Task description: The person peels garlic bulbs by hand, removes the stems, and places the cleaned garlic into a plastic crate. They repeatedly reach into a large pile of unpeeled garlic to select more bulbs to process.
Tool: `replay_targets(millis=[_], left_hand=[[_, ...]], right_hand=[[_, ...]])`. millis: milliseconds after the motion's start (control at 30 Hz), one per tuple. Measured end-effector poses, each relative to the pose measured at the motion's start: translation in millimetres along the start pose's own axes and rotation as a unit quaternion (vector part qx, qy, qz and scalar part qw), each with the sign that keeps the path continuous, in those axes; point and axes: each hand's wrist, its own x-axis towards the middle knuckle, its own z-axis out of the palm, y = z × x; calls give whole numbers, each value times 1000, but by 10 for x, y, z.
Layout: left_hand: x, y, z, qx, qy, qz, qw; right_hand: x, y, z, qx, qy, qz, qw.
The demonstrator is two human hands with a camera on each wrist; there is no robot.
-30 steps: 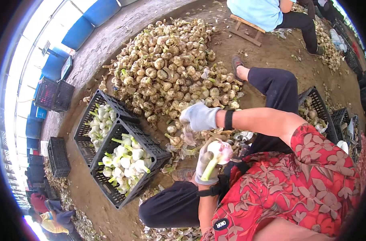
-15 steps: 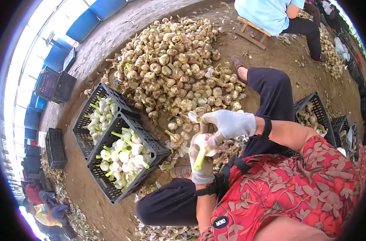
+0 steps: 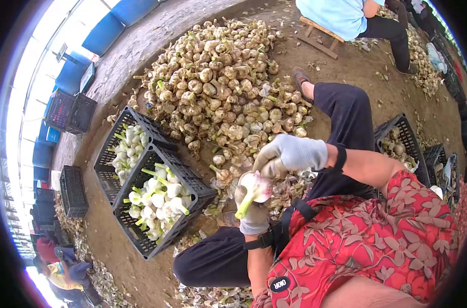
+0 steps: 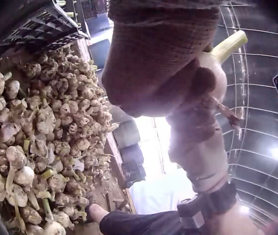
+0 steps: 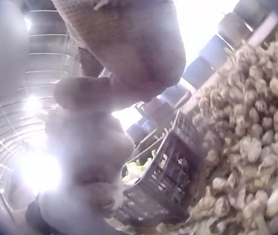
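Note:
A garlic bulb [image 3: 255,187], white with pink streaks and a short green stem, sits in my gloved left hand [image 3: 254,218]. Its stem [image 4: 229,45] points away from the fingers in the left wrist view. My gloved right hand [image 3: 295,154] is bent over the bulb's upper side, thumb and fingers curled against its edge. A thin brown strip [image 4: 228,113], like dry skin, sticks out beside the bulb. In the right wrist view the hands hide most of the bulb. Just beyond them lies a large heap of unpeeled garlic [image 3: 218,87].
Two black crates with cleaned garlic, a nearer crate [image 3: 192,210] and a farther crate [image 3: 101,177], stand left of the hands. Loose garlic skins [image 3: 290,192] litter the ground by my legs. Another crate [image 3: 423,159] is at the right. A person in light blue [image 3: 331,20] sits on a stool.
My right hand came back from the heap side, where it held a loose piece of skin, to the bulb. The left hand and bulb have shifted slightly left.

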Motion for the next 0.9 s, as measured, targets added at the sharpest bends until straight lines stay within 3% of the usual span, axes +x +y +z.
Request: replay_targets(millis=[33, 133, 167, 300, 367, 433, 533, 567, 600, 667, 700, 767, 800, 833, 900], left_hand=[[1, 9, 8, 62, -4, 30, 998], [28, 6, -142, -5, -98, -30, 995], [-6, 45, 19, 26, -32, -26, 999], [-17, 67, 69, 80, -100, -34, 991], [-117, 136, 180, 81, -169, -52, 981], [-222, 143, 346, 74, -141, -64, 985], [-128, 37, 227, 40, -165, -86, 982], [-120, 17, 197, 16, -156, -82, 984], [-43, -47, 198, 66, -76, -76, 992], [55, -4, 130, -13, -87, -104, 991], [252, -10, -27, -169, -269, -146, 937], [230, -102, -69, -45, -75, -104, 991], [212, -103, -41, 19, 23, -88, 996], [227, -80, -69, 90, 46, -123, 987], [189, -27, 39, 81, 71, -72, 992]], right_hand=[[15, 128, 58, -145, 52, -154, 976], [-31, 44, 226, -242, 168, -150, 944], [-16, 57, 216, -258, 166, -154, 939], [164, 129, 178, -310, 165, -179, 919], [333, 172, 144, -323, 105, -167, 926], [531, 267, 149, -342, 46, -149, 926], [731, 293, 108, -376, -116, -100, 914], [720, 253, 65, -400, -106, -106, 904], [707, 247, -40, -395, -59, -89, 912], [551, 247, -287, -361, 72, -146, 918], [384, 167, -317, -354, 66, -145, 922], [25, -225, -122, -343, 36, -98, 934], [-3, -32, 36, -377, 65, -209, 900], [-81, -105, 190, -399, 62, -222, 888], [-148, -82, 360, -402, 88, -257, 874]])
